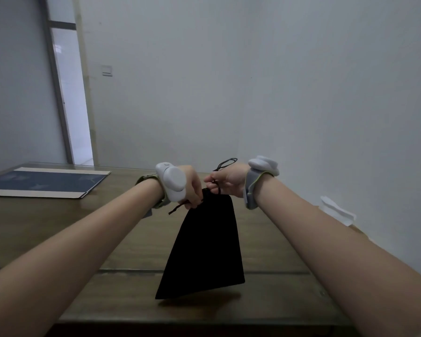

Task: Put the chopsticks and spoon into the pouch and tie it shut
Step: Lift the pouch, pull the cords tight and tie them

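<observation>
While hands grip drawstring (pixel 225 164), black pouch (pixel 202 246) hangs cinched.

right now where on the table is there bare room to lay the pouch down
Bare wood shows on the table between the black pouch and the right forearm, and on the left between the left forearm and the blue folder. The near edge under the pouch is bare too. The middle is crowded: left hand and right hand hold the cord there.
</observation>
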`<state>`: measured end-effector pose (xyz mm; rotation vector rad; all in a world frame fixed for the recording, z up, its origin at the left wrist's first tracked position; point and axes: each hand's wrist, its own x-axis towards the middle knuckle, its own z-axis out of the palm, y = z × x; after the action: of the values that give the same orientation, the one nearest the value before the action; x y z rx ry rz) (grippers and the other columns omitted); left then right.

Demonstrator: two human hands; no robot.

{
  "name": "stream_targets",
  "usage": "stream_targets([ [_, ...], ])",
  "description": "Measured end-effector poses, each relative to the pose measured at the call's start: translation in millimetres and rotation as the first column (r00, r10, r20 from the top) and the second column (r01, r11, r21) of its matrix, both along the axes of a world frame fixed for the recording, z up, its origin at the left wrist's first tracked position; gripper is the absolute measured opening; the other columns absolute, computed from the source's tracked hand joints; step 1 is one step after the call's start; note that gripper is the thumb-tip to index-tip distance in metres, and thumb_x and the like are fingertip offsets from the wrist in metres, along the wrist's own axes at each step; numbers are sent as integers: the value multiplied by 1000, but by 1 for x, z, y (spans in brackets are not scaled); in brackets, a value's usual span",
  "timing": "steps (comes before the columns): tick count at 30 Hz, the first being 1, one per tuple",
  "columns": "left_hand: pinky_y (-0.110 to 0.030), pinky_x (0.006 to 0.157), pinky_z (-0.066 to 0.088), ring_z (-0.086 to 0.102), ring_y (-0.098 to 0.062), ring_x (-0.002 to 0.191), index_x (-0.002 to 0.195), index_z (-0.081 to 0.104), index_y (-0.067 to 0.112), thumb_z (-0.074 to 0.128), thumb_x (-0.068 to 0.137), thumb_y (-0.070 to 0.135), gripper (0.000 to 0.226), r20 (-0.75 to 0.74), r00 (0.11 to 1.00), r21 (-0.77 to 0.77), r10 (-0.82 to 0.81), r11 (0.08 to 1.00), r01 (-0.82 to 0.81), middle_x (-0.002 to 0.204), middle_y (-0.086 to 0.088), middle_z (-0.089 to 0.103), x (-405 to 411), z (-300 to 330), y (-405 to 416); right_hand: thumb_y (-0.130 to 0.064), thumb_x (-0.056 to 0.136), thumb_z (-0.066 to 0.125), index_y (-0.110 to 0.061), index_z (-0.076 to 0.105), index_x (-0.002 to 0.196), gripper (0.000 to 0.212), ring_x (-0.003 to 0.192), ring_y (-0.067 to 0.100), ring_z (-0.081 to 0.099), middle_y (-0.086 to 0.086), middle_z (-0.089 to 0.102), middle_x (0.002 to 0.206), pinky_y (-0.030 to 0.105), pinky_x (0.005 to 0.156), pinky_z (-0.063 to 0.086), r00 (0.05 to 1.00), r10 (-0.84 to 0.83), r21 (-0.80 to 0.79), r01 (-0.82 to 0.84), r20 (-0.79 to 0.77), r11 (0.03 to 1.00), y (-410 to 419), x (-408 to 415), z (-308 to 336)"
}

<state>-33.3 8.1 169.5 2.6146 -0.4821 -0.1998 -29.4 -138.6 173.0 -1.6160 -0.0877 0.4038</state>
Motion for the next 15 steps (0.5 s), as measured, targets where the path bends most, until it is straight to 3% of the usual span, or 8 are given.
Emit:
stream_targets([
  [2, -18, 55, 50, 57, -7, 48, 82, 75, 12, 69, 74, 22, 14, 99, 995, -8, 12, 1000, -11, 56, 5, 67, 1, 0, 1, 0, 96, 41, 0, 49, 71, 26, 50, 13, 52, 13, 48, 65, 19, 54, 50, 997, 1, -113, 7, 72, 994, -1, -1, 5],
  [4, -26, 62, 51, 56, -16, 61, 85, 74, 15, 70, 74, 34, 23, 139, 990, -125, 36, 992, -18, 71, -4, 66, 2, 1, 0, 3, 91, 51, 2, 50, 69, 22, 38, 10, 57, 13, 55, 57, 17, 47, 54, 989, 13, -204, 17, 146, 979, -2, -1, 9],
  [7, -20, 54, 50, 55, -13, 63, 93, 71, 18, 67, 78, 39, 26, 121, 989, -335, 80, 942, -35, 79, -4, 64, 0, 6, -4, 2, 87, 59, 2, 51, 71, 18, 41, 12, 63, 15, 59, 58, 20, 52, 57, 986, 32, -200, 1, 164, 980, -1, 1, 10],
  [11, -11, 46, 47, 51, -6, 60, 99, 70, 19, 67, 81, 26, 20, 93, 994, -392, 58, 920, -17, 71, 3, 62, -2, 9, -9, 9, 84, 58, 4, 55, 72, 14, 65, 21, 66, 12, 66, 56, 31, 77, 56, 984, 46, -229, -5, 174, 973, -4, 4, 8],
  [15, -9, 42, 43, 52, -4, 49, 89, 66, 13, 67, 78, 11, 11, 53, 997, -459, 50, 888, -20, 59, 2, 58, 1, 2, -14, 20, 83, 39, 4, 57, 71, 26, 53, 19, 69, 9, 69, 56, 23, 59, 59, 988, 71, -176, -47, 134, 983, -5, -3, 13],
])
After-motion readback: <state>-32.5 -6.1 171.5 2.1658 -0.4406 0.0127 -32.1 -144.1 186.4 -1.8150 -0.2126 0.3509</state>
